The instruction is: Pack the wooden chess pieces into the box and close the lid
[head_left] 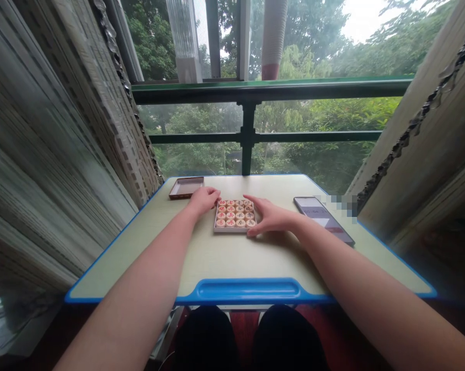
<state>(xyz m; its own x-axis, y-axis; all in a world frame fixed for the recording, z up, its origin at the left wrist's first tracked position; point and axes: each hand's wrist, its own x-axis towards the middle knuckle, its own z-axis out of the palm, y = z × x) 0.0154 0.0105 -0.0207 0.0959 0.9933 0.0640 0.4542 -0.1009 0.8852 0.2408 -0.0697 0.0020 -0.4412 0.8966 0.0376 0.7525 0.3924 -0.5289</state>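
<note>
Round wooden Chinese chess pieces [230,216] with red and black characters fill a shallow white box [232,231] in rows on the table. Around the box's right side my right hand [273,215] is curved, thumb at the near corner and index finger at the far edge, gripping it. At the far left corner of the box is my left hand [204,200], its fingers bent and pressed together. Whether a small thing sits between those fingertips is hidden. A brown-edged box lid [186,187] with a pale inside lies beyond my left hand.
A phone [325,221] with a timer on its screen lies right of my right forearm. The pale table [147,257] has a blue rim and a blue front tray [248,290]. Curtains [62,129] hang on both sides; a green railing [271,91] and window stand behind.
</note>
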